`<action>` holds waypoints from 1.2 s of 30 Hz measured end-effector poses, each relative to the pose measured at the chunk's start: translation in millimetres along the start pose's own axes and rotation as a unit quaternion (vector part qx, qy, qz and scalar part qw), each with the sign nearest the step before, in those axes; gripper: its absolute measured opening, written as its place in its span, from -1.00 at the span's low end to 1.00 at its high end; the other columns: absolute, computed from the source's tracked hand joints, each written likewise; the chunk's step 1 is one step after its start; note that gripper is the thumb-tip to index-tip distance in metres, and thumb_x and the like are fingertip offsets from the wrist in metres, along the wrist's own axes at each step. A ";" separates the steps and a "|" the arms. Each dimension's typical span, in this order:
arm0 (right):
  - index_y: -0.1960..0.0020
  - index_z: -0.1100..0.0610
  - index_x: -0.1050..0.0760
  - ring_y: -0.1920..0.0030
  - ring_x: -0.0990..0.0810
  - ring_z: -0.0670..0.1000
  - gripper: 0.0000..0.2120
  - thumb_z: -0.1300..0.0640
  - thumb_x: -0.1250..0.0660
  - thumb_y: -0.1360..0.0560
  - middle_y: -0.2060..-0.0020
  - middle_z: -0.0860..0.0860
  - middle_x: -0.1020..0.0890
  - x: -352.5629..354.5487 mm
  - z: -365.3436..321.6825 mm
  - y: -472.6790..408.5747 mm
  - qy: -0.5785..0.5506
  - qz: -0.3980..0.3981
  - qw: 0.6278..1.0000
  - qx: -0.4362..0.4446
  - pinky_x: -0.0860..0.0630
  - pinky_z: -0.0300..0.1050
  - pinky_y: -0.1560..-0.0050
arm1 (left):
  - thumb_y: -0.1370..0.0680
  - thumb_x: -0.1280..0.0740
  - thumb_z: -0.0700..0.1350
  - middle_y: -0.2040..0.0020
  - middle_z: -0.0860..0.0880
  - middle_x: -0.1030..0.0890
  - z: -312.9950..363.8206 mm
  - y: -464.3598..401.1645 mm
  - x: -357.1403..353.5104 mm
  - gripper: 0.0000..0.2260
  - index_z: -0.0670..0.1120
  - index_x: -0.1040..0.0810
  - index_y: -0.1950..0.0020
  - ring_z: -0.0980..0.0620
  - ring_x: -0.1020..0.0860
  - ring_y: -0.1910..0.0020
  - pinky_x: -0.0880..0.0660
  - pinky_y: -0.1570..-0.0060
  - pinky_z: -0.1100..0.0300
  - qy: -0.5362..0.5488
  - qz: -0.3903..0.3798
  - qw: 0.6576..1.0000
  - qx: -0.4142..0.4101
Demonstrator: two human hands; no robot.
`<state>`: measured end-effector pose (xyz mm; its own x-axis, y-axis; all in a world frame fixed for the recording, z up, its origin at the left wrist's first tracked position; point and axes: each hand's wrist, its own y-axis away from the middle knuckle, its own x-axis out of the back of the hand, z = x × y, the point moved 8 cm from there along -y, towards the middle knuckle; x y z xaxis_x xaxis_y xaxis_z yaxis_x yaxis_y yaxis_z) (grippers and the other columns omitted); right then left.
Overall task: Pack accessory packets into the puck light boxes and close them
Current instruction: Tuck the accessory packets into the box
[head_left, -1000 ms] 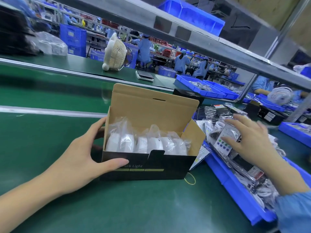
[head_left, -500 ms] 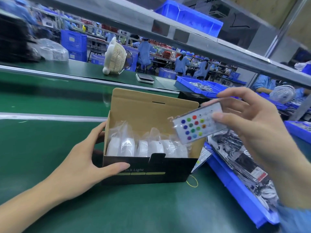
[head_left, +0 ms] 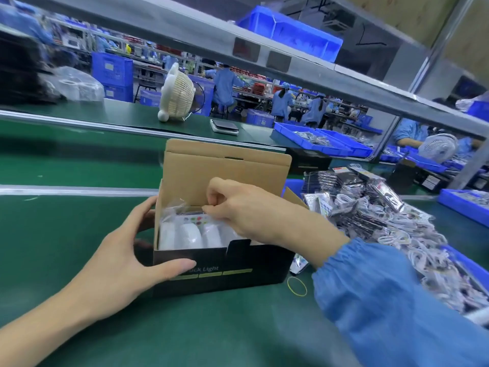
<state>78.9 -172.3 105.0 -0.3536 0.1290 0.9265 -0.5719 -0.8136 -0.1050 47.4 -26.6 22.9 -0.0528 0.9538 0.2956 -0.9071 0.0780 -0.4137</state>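
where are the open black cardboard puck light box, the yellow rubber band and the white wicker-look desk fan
open black cardboard puck light box (head_left: 238,271): head view, black front wall
yellow rubber band (head_left: 290,287): head view, left edge of loop
white wicker-look desk fan (head_left: 177,94): head view, rear grille

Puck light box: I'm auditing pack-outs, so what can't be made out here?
Head view only:
- Accessory packet: mostly covered by the right hand.
- Puck lights: count unclear; right end hidden by that hand.
- Box front print: start covered by the left hand thumb.
- Blue bin: cut by the right edge.
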 end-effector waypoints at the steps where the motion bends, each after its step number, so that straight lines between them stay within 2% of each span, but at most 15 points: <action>1: -0.26 0.12 -0.48 -0.12 -0.41 0.08 -0.72 0.24 -0.18 -0.58 -0.19 0.03 -0.38 -3.0 -1.7 -3.7 0.057 -0.046 0.997 0.023 -0.45 -0.07 0.05 | -0.04 -0.56 0.48 -0.27 0.37 -0.57 -1.3 -0.4 0.7 -0.02 0.45 -0.30 -0.44 0.26 -0.66 -0.01 -0.53 -0.04 0.16 0.000 0.005 1.000 0.004; 3: -0.29 0.04 -0.48 -0.15 -0.37 0.05 -0.68 0.20 -0.15 -0.58 -0.17 0.00 -0.43 0.6 -7.8 -3.0 0.141 -0.080 0.984 0.081 -0.33 -0.13 0.09 | -0.01 -0.55 0.51 -0.25 0.39 -0.56 -3.5 1.7 1.7 0.01 0.45 -0.31 -0.43 0.30 -0.66 0.02 -0.53 -0.01 0.16 -0.012 0.013 1.000 0.007; 5: -0.16 0.03 -0.58 -0.07 -0.40 0.05 -0.71 0.19 -0.19 -0.52 -0.03 0.00 -0.50 23.3 -3.3 10.3 0.084 -0.025 0.991 0.099 -0.32 -0.09 0.13 | -0.02 -0.57 0.49 -0.26 0.39 -0.56 -5.1 2.5 3.0 0.02 0.44 -0.30 -0.44 0.34 -0.65 0.01 -0.57 0.03 0.20 -0.021 0.011 1.000 0.006; 7: 0.05 0.12 -0.62 0.09 -0.47 0.03 -0.77 0.17 -0.20 -0.44 0.14 0.01 -0.56 61.5 38.4 39.9 -0.039 0.147 0.988 -0.001 -0.37 -0.12 0.20 | -0.04 -0.59 0.47 -0.26 0.37 -0.57 -8.0 -0.9 5.2 0.02 0.43 -0.30 -0.46 0.35 -0.64 -0.02 -0.56 0.02 0.19 -0.023 0.000 1.000 0.007; 8: 0.14 0.15 -0.60 0.19 -0.47 0.01 -0.79 0.18 -0.18 -0.42 0.22 0.01 -0.58 73.8 68.0 63.3 -0.099 0.235 0.964 -0.075 -0.39 -0.13 0.22 | -0.05 -0.60 0.46 -0.27 0.35 -0.58 -10.6 -3.0 6.4 0.01 0.41 -0.30 -0.46 0.35 -0.63 -0.06 -0.54 -0.03 0.16 -0.020 -0.005 1.000 0.008; 9: 0.18 0.17 -0.58 0.25 -0.48 0.00 -0.81 0.19 -0.18 -0.41 0.26 0.00 -0.59 71.6 93.7 83.3 -0.144 0.263 0.944 -0.142 -0.40 -0.13 0.21 | -0.06 -0.61 0.44 -0.27 0.34 -0.59 -13.8 -5.4 8.0 0.01 0.39 -0.31 -0.46 0.34 -0.62 -0.11 -0.51 -0.09 0.12 -0.017 -0.009 1.000 0.010; 10: 0.15 0.16 -0.58 0.23 -0.51 -0.01 -0.83 0.22 -0.21 -0.42 0.23 0.00 -0.61 52.7 113.1 94.6 -0.166 0.207 0.944 -0.196 -0.42 -0.13 0.16 | -0.07 -0.61 0.43 -0.27 0.33 -0.59 -17.5 -7.7 9.9 0.00 0.38 -0.32 -0.46 0.34 -0.60 -0.14 -0.50 -0.12 0.09 -0.015 -0.011 1.000 0.013; 11: 0.04 0.14 -0.60 0.13 -0.56 -0.01 -0.83 0.22 -0.26 -0.45 0.11 -0.01 -0.64 19.0 122.0 100.3 -0.166 0.070 0.957 -0.228 -0.43 -0.14 0.05 | -0.08 -0.62 0.43 -0.26 0.33 -0.59 -20.8 -10.0 12.5 -0.01 0.38 -0.32 -0.46 0.35 -0.59 -0.17 -0.49 -0.14 0.09 -0.014 -0.013 1.000 0.019; 13: -0.30 0.08 -0.52 -0.19 -0.53 0.03 -0.64 0.14 -0.34 -0.51 -0.19 0.00 -0.59 -51.2 114.7 118.8 -0.143 -0.231 0.937 -0.219 -0.39 -0.13 -0.24 | -0.07 -0.61 0.43 -0.27 0.35 -0.59 -23.2 -12.9 17.0 0.01 0.39 -0.30 -0.47 0.38 -0.56 -0.18 -0.48 -0.15 0.10 -0.013 -0.014 0.999 0.027; 15: -0.37 0.06 -0.47 -0.23 -0.50 0.05 -0.56 0.12 -0.38 -0.50 -0.18 0.02 -0.61 -77.2 106.8 127.2 -0.117 -0.319 0.924 -0.173 -0.37 -0.06 -0.30 | -0.07 -0.60 0.44 -0.27 0.35 -0.59 -22.9 -13.2 20.1 0.02 0.39 -0.30 -0.47 0.39 -0.56 -0.17 -0.48 -0.14 0.11 -0.014 -0.014 0.999 0.028; 18: -0.34 0.01 -0.48 -0.06 -0.57 -0.02 -0.54 0.13 -0.44 -0.46 0.05 -0.08 -0.69 -75.4 105.0 123.3 -0.122 -0.311 0.928 -0.167 -0.41 -0.07 -0.22 | -0.07 -0.59 0.46 -0.26 0.37 -0.58 -22.3 -12.0 22.7 -0.01 0.41 -0.31 -0.45 0.38 -0.57 -0.15 -0.50 -0.12 0.13 -0.012 -0.010 0.999 0.032; 22: -0.32 -0.07 -0.47 -0.11 -0.54 -0.06 -0.56 0.03 -0.43 -0.45 -0.11 -0.13 -0.61 -77.3 97.4 126.0 -0.100 -0.302 0.936 -0.152 -0.36 -0.08 -0.26 | -0.08 -0.59 0.41 -0.29 0.37 -0.56 -15.8 -10.6 19.2 -0.03 0.40 -0.30 -0.45 0.39 -0.57 -0.16 -0.47 -0.17 0.14 -0.007 -0.017 0.999 0.027; 28: -0.18 -0.12 -0.48 -0.04 -0.50 -0.18 -0.51 -0.18 -0.53 -0.32 0.04 -0.24 -0.56 -83.0 85.7 142.1 -0.152 -0.367 0.902 -0.167 -0.08 -0.10 -0.35 | -0.16 -0.64 0.31 -0.26 0.38 -0.57 -9.0 -9.3 17.7 -0.09 0.38 -0.32 -0.44 0.36 -0.61 -0.09 -0.47 -0.13 0.23 0.012 -0.012 1.000 0.023; 33: -0.01 -0.01 -0.40 0.01 -0.53 0.01 -0.55 -0.11 -0.57 -0.30 0.03 -0.05 -0.59 -73.5 63.8 137.2 -0.185 -0.355 0.901 -0.167 -0.42 -0.06 -0.15 | -0.13 -0.61 0.33 -0.27 0.41 -0.54 -9.6 -8.8 17.8 -0.04 0.43 -0.26 -0.46 0.36 -0.62 -0.09 -0.46 -0.15 0.24 0.021 -0.010 0.999 0.027; 36: 0.02 0.04 -0.45 0.07 -0.52 -0.01 -0.75 0.02 -0.48 -0.44 0.10 -0.05 -0.59 -41.1 63.4 126.5 -0.165 -0.276 0.933 -0.161 -0.45 -0.12 -0.02 | -0.10 -0.59 0.35 -0.29 0.41 -0.53 -9.7 -8.9 17.3 -0.01 0.45 -0.24 -0.47 0.37 -0.61 -0.11 -0.45 -0.18 0.22 0.024 -0.015 0.999 0.028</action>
<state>68.0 -316.5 76.5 0.2779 0.2537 0.9265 -0.8104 -0.4560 0.3679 58.6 -8.0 23.4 -0.0072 0.9643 0.2649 -0.9301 0.0908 -0.3559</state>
